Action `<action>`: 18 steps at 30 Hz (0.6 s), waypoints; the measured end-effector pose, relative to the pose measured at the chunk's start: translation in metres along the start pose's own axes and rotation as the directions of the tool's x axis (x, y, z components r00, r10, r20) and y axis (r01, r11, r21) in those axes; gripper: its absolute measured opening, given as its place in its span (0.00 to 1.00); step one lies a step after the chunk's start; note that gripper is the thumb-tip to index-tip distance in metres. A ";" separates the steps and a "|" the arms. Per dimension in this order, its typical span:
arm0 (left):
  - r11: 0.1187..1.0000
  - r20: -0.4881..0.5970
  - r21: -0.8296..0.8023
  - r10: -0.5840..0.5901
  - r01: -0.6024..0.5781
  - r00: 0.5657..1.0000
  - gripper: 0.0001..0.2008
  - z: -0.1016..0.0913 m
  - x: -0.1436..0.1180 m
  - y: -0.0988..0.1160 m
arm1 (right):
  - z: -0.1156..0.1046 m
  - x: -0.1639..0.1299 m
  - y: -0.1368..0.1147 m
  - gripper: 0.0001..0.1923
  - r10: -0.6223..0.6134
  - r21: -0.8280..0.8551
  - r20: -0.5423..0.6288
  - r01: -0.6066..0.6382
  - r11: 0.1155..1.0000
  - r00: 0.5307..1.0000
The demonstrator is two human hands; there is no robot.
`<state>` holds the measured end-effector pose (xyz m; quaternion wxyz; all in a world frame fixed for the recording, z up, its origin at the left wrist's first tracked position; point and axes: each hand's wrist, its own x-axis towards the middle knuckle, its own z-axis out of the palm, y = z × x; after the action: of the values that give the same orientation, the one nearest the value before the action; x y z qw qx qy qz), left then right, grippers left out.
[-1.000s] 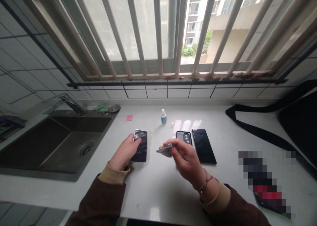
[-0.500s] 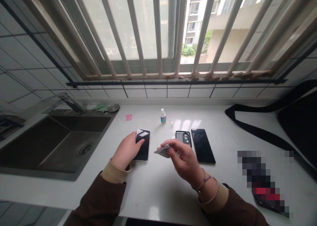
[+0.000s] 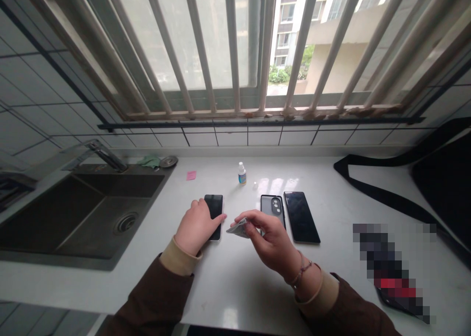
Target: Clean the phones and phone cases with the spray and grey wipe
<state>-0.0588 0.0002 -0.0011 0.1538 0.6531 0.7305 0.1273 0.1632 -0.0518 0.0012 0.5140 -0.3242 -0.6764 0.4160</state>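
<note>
1. Head view: the left hand (image 3: 196, 226) lies flat over a glossy black phone (image 3: 214, 208) on the white countertop (image 3: 228, 277), pressing rather than gripping.
2. The right hand (image 3: 270, 238) pinches a small folded grey cloth (image 3: 238, 227) just beside the phone.
3. Near the right hand lie a dark phone case (image 3: 273, 206) and a second flat phone (image 3: 300, 216); a small white bottle (image 3: 242, 173) stands behind, and a steel sink (image 3: 73, 213) lies to the left.

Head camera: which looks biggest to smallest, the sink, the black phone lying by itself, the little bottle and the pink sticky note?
1. sink, by far the biggest.
2. black phone.
3. little bottle.
4. pink sticky note.
The bottle and note look nearly alike, so their order is unsure.
</note>
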 end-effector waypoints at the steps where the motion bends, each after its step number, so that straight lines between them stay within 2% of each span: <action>1: 0.993 0.010 0.118 0.009 -0.010 1.000 0.25 0.001 -0.003 0.007 | 0.000 0.000 0.000 0.11 -0.004 -0.004 0.003 0.004 1.000 1.000; 4: 0.962 0.063 0.268 0.029 -0.045 0.998 0.28 0.002 -0.009 0.026 | 0.000 0.000 0.001 0.12 -0.020 -0.026 0.004 0.020 0.999 1.000; 10: 0.949 0.092 0.307 0.048 -0.074 0.995 0.31 0.005 -0.015 0.044 | 0.000 0.000 0.004 0.11 -0.036 -0.038 -0.022 0.035 0.999 0.999; 12: 0.938 0.067 0.340 0.049 -0.069 0.997 0.34 0.005 -0.016 0.045 | -0.001 0.000 0.003 0.11 -0.050 -0.039 -0.030 0.049 0.998 0.998; 14: 0.925 -0.004 0.377 0.055 -0.050 0.998 0.35 0.004 -0.017 0.048 | -0.002 0.000 0.002 0.12 -0.074 -0.052 -0.041 0.072 0.996 0.996; 16: 0.919 -0.072 0.389 0.093 -0.057 0.993 0.30 0.004 -0.016 0.055 | -0.003 -0.002 0.000 0.13 -0.119 -0.091 -0.059 0.114 0.989 0.991; 18: 0.927 -0.082 0.354 0.167 -0.127 0.983 0.23 0.004 -0.014 0.065 | -0.004 -0.004 -0.002 0.14 -0.182 -0.143 -0.089 0.169 0.975 0.979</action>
<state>0.0038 -0.0064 0.0208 -0.0144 0.7148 0.6978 0.0438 0.1686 -0.0557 0.0022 0.5592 -0.3179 -0.7022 0.3052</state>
